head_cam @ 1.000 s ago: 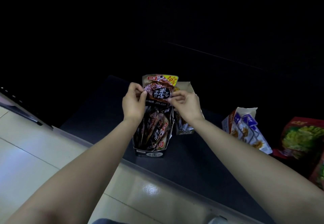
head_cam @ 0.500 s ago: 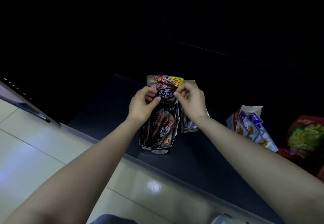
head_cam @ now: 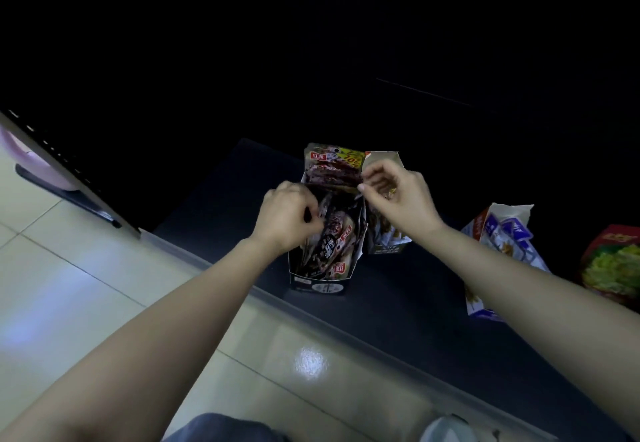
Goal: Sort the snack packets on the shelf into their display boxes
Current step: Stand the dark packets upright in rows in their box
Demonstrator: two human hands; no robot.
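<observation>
Two hands: both up at the black box (head_cam: 322, 284), near each other but not touching.
Left hand (head_cam: 287, 214): fingers curled round the top of a packet (head_cam: 334, 237) that leans in among the others inside the box.
Right hand (head_cam: 398, 192): thumb and finger pinch the right edge of the box's tall back flap, I think. It's a bit blurry there.
Box spot: front of the dark shelf (head_cam: 398, 303), with a second box (head_cam: 384, 246) right against its right side.
Packet tip: I'd slide it down along the same slant as its neighbours so the foil doesn't buckle.
Flap tip: hold that edge firm, because thin card folds easily.
Watch out: the box sits near the shelf lip, so push down, not toward me.
Next up, probably: the blue-and-white box (head_cam: 498, 233) further right.
</observation>
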